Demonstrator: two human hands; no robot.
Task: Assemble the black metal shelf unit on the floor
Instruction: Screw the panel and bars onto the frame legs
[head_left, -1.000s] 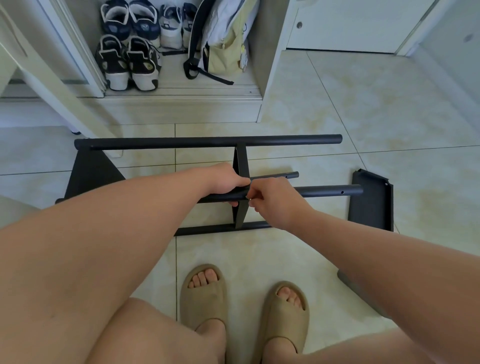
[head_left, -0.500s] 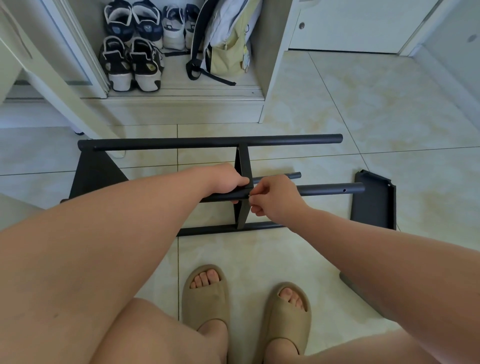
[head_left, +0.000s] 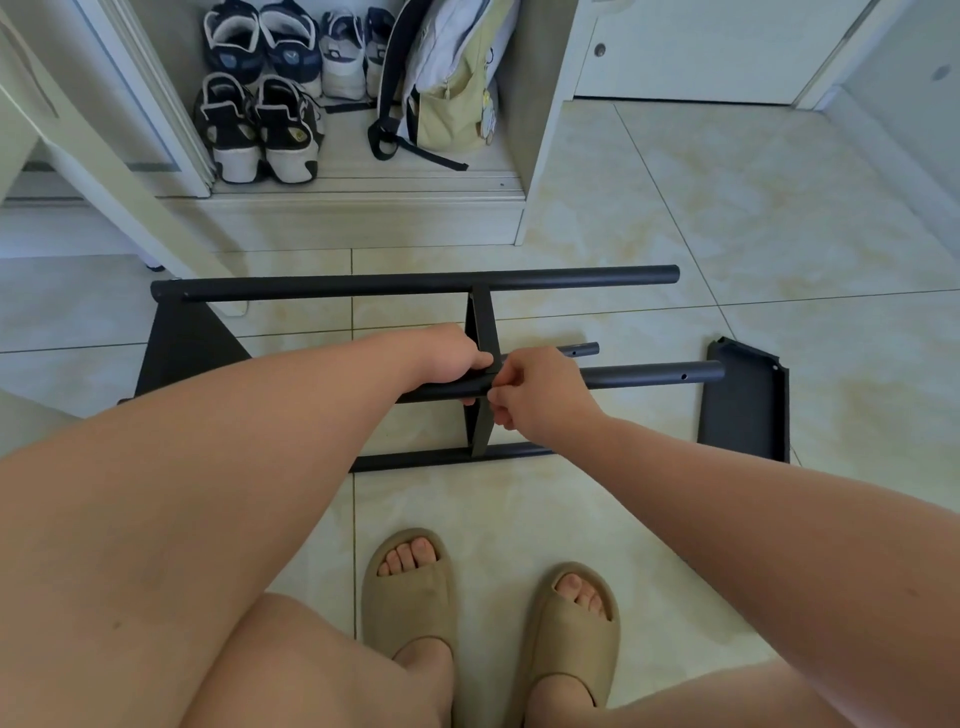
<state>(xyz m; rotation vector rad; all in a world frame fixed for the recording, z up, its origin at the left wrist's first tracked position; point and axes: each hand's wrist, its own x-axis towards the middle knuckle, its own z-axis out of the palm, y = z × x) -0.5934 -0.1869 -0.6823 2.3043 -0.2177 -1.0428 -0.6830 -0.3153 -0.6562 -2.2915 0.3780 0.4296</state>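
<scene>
The black metal shelf frame lies on its side on the tiled floor, with a long top tube (head_left: 415, 283) at the back and a black panel (head_left: 182, 353) at its left end. A flat cross shelf (head_left: 480, 374) stands between the tubes. My left hand (head_left: 452, 356) grips the near tube (head_left: 649, 375) just left of the cross shelf. My right hand (head_left: 535, 392) pinches at the joint where that tube meets the shelf; what its fingers hold is hidden. A loose black shelf panel (head_left: 743, 400) lies to the right.
An open white cabinet (head_left: 540, 156) behind the frame holds several sneakers (head_left: 260, 124) and a pale backpack (head_left: 447, 88). A white slanted leg (head_left: 104, 182) stands at the left. My feet in beige slides (head_left: 410, 592) are just in front of the frame.
Both hands stay at the same joint on the near tube. My right hand's fingers have shifted slightly at the joint. The frame has not moved.
</scene>
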